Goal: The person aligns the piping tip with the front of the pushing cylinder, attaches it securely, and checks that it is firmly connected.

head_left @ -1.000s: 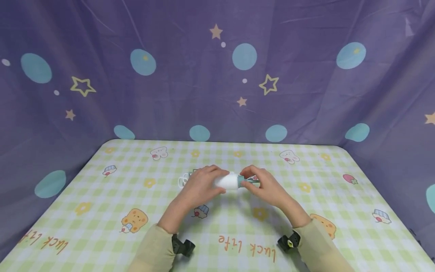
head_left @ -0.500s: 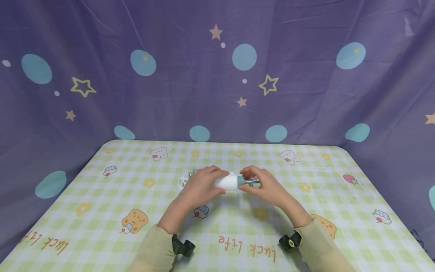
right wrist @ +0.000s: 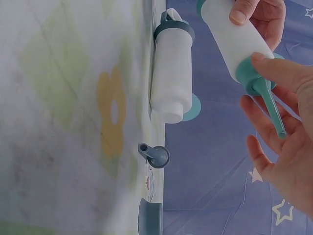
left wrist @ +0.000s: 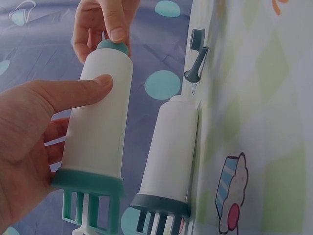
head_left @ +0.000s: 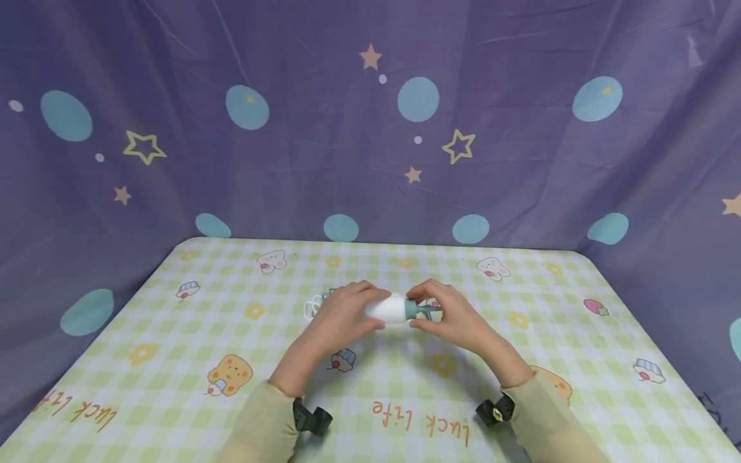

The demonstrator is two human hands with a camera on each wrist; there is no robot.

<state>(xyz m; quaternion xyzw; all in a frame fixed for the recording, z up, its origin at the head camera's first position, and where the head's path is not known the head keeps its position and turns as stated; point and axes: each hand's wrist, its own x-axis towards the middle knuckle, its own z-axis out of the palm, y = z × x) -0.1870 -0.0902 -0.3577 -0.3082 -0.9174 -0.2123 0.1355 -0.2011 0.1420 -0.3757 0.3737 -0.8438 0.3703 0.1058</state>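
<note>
We count two hands, two white cylinders, two slotted collars, two nozzles, one green and one blue-grey, one more blue-grey piece cut off at the right wrist view's edge, two sleeves, two black wrist cameras, one desk and one purple curtain.

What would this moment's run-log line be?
left hand: grips white tube | right hand: pinches green nozzle at tube's end | nearby: second white tube, separate blue-grey nozzle

Checked table, white bottle lying, blue-grey nozzle, blue-grey piece
</note>
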